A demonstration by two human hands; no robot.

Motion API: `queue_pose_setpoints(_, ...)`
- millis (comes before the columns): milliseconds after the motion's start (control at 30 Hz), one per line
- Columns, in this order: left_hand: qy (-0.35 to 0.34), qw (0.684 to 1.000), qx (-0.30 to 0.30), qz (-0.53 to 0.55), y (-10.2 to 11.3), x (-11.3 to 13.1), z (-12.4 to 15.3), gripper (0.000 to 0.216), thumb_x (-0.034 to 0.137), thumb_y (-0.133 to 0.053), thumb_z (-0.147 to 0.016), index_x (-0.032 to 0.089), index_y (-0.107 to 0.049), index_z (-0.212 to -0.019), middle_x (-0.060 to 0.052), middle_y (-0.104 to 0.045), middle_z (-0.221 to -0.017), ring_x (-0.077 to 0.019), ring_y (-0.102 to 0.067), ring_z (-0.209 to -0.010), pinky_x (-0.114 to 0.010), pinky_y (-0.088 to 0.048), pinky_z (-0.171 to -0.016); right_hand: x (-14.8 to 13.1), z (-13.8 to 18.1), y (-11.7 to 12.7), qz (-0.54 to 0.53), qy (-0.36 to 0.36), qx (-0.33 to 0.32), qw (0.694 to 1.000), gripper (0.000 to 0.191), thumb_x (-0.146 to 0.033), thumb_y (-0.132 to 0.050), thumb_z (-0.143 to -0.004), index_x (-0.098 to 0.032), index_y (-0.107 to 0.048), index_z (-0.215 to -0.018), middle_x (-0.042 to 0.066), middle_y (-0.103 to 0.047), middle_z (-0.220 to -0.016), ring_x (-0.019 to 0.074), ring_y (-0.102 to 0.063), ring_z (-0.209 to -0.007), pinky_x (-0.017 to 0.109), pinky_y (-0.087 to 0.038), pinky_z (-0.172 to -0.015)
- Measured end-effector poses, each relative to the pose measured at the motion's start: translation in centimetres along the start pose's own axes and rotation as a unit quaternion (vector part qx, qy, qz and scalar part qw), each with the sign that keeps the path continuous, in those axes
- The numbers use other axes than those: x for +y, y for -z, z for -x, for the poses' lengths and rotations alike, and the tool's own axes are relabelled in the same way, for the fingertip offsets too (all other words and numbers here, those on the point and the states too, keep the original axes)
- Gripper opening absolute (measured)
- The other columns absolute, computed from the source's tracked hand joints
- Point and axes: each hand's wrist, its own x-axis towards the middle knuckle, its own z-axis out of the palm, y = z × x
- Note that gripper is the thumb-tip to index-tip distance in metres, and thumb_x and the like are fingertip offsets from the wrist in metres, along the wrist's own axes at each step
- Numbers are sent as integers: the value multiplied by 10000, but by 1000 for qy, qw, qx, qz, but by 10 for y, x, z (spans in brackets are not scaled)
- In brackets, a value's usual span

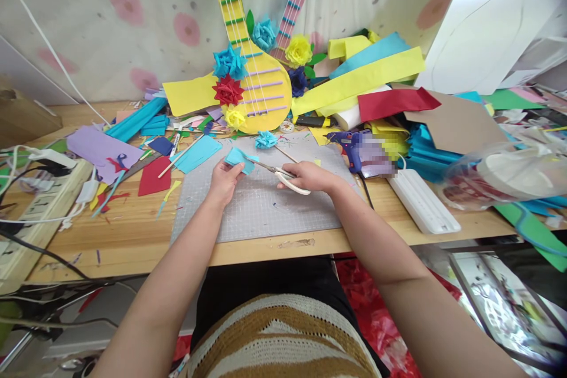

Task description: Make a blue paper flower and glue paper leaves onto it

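Note:
Between the thumb and fingers of my left hand (225, 181) is a small piece of blue crepe paper (239, 159). My right hand (308, 177) grips white-handled scissors (290, 183), their blades reaching left to the paper's edge. Both hands are over a grey cutting mat (266, 212). Just beyond them lies a blue paper flower (266, 139) on a thin wooden stick (287, 154). Left of my left hand is a larger blue paper sheet (197, 153), with a red paper piece (155, 176) beside it.
A yellow paper guitar (270, 91) with paper flowers leans at the back. Right of the mat are a blue glue gun (349, 147), a white power strip (424, 201) and coloured paper strips (363, 80). Another power strip (39, 207) and cables lie at the left.

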Motion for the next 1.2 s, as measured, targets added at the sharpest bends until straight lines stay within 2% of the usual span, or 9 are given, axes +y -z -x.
queue_pose_setpoints(233, -14, 1000, -7, -9, -1, 1, 1, 266, 223, -755, -475, 166, -555, -640, 6, -620, -659, -130, -598, -634, -289, -490, -673, 5, 1, 1, -18, 4, 0, 1000, 463, -657, -467, -716, -205, -534, -793, -19, -513, -648, 123, -454, -607, 221, -262, -554)
queue_pose_setpoints(433, -18, 1000, 4, -16, -1, -1, 0, 258, 219, -744, -480, 164, -557, -649, 12, -624, -658, -121, -598, -626, -269, -484, -654, 0, 1, 0, 19, -11, 1, 1000, 526, -699, -434, -706, -209, -531, -871, 17, -583, -761, 142, -478, -636, 228, -267, -562)
queue_pose_setpoints(933, 13, 997, -63, -49, -3, -6, 4, 237, 226, -735, -505, 162, -587, -679, 21, -633, -647, -120, -593, -602, -247, -486, -607, 0, -7, -9, 9, 0, 19, 1000, 515, -702, -426, -708, -215, -526, -845, 8, -570, -748, 143, -483, -648, 228, -275, -575)
queue_pose_setpoints(1200, 14, 992, -105, -62, -3, -3, 7, 253, 256, -713, -546, 157, -593, -745, -6, -666, -692, -163, -641, -706, -275, -498, -666, 1, -5, -8, -24, 4, 29, 999, 489, -681, -467, -696, -204, -530, -783, -11, -524, -677, 123, -437, -610, 226, -259, -572)
